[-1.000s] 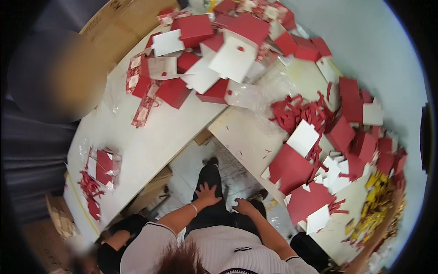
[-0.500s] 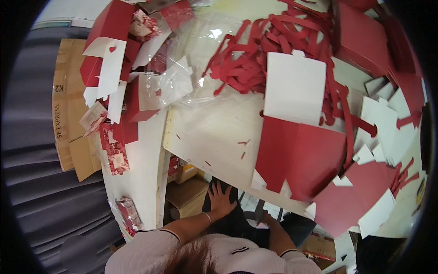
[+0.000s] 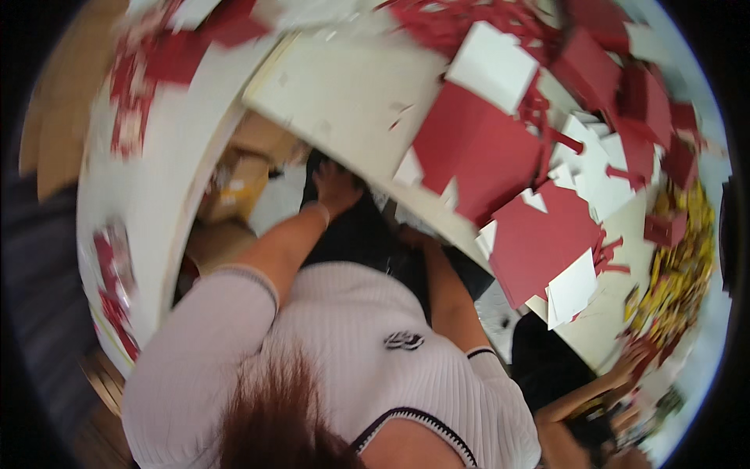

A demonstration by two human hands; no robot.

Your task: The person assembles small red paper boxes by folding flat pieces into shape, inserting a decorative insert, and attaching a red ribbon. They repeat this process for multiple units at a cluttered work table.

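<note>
Left hand (image 3: 336, 189): fingers loosely spread, lying on the black trouser leg (image 3: 348, 238), nothing visible in it. Right hand (image 3: 412, 235): low by the near edge of the white tabletop (image 3: 344, 98), dark and blurred; can't tell if it's open, closed or holding something.

Nearest work to the right hand: flat red card box blank with small white corner tabs (image 3: 488, 148), on the tabletop ahead and to its right, not touched by either hand. White rectangular card panel (image 3: 494, 66) at the blank's far end. Stack of flat red card sheets (image 3: 541, 241) further right of the right hand, with a white card piece (image 3: 572, 287) at its near right corner.

Tangled red ribbon strips (image 3: 437, 22) well ahead of both hands. Standing red cardboard boxes (image 3: 587, 72) far ahead-right of the right hand. Yellow foil-like pile (image 3: 681, 270) far right, a co-worker's hand (image 3: 629, 363) near it. Brown cardboard cartons (image 3: 226, 244) left of the left hand, below table level.
</note>
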